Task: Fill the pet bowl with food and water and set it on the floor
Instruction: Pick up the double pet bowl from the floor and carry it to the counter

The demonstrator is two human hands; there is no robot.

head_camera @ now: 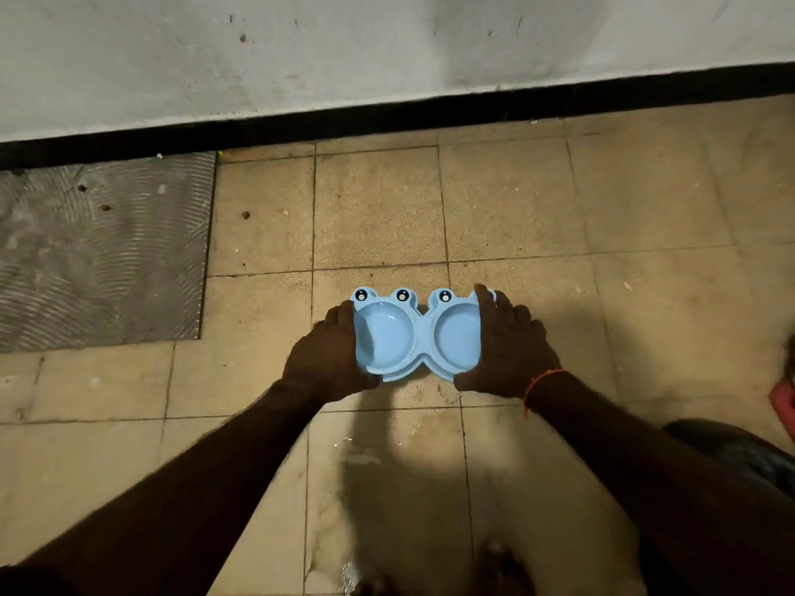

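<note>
The blue double pet bowl (415,337) sits low over the tiled floor (516,208); contact cannot be confirmed. Its long axis runs left to right, eye markings pointing toward the wall (387,49). The left hand (329,359) clasps the left end, the right hand (507,346) the right end. Both compartments appear empty.

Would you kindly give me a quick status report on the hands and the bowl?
Left hand grips bowl left end, right hand right end. Both cups look empty. Tiled floor ahead bare.
</note>
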